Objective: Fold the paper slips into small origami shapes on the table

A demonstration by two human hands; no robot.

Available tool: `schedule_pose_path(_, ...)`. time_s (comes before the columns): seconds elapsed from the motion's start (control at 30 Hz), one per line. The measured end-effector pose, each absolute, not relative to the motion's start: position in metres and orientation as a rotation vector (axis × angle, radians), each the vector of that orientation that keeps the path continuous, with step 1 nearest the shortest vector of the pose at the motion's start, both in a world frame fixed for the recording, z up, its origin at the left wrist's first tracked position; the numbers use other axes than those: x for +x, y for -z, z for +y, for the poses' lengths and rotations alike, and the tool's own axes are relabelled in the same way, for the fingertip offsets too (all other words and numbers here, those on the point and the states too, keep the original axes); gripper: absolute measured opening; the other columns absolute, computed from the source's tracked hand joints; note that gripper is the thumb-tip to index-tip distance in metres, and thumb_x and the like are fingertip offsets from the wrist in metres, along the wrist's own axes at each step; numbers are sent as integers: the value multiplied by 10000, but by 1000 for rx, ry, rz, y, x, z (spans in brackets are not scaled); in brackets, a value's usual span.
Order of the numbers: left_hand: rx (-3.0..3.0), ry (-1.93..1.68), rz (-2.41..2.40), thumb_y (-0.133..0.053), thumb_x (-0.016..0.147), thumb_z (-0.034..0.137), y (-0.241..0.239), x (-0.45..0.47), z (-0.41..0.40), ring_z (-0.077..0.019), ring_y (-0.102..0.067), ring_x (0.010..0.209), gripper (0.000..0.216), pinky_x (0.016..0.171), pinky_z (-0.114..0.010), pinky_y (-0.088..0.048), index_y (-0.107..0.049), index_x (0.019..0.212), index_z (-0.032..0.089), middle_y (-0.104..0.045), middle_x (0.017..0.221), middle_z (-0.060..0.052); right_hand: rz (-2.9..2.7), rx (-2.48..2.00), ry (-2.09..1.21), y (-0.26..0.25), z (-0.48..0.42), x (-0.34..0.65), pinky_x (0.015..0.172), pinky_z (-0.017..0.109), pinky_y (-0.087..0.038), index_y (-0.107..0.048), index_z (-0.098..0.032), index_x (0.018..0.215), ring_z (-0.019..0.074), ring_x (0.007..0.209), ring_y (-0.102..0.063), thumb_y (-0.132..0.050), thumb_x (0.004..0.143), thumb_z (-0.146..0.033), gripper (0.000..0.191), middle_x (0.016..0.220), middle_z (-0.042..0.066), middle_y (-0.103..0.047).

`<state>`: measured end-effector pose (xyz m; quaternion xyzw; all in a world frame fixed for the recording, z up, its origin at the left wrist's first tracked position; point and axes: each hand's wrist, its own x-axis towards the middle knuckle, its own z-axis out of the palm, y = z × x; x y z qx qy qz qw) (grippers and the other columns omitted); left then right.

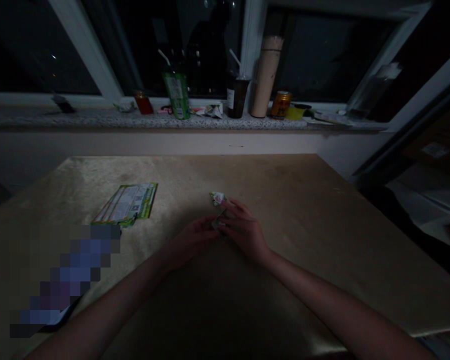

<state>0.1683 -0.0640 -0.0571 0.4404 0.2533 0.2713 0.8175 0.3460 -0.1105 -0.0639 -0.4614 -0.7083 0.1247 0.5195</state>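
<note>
Over the middle of the table, my left hand pinches one side of a small folded piece of paper between thumb and fingertips. My right hand grips the same piece from the other side, its upper fingers stretched beyond it. Just past those fingers lies another small folded paper piece, white and green with printing. Dim light and the fingers hide much of the held piece. To the left, a stack of printed green and white sheets rests fanned out on the table.
A blurred-out device lies on the table beside my left forearm. Along the windowsill stand a green cup with a straw, a dark drink cup, a tall pink flask, and a gold can.
</note>
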Motion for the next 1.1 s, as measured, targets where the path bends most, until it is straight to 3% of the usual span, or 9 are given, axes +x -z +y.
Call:
schedule_pose_path(0.3, 961, -580, 602, -751, 754, 202, 58, 169, -64, -186, -597, 999, 325, 901, -289, -420, -670, 1069, 186, -661, 1082, -53, -1718, -1160, -173, 62, -112, 345, 1028, 488, -360, -742, -285, 920, 251, 1294, -423, -681, 804, -207, 152, 1278, 34, -596)
schedule_pose_path(0.5, 873, -590, 598, -781, 721, 238, 58, 172, -66, -174, -611, 955, 314, 872, -273, -434, -696, 1015, 168, -675, 1060, -62, -1650, -1153, -252, 59, -114, 347, 1023, 467, -387, -735, -268, 919, 249, 1279, -441, -737, 745, -282, 174, 1321, 45, -559)
schedule_pose_path(0.83, 997, -582, 601, -747, 747, 307, 61, 171, -65, -221, -588, 1028, 318, 923, -341, -407, -668, 1035, 199, -650, 1098, -64, -1733, -1175, -152, 61, -113, 347, 1052, 506, -314, -741, -301, 895, 246, 1321, -390, -693, 794, -227, 134, 1300, 18, -578)
schedule_pose_path(1.1, 1195, -644, 620, -810, 618, 160, 58, 178, -75, -259, -584, 1048, 535, 908, -391, -421, -587, 1099, 232, -649, 1100, -52, -1689, -1240, -118, 66, -111, 349, 1050, 510, -306, -737, -270, 859, 255, 1290, -430, -679, 803, -219, 96, 1290, 29, -587)
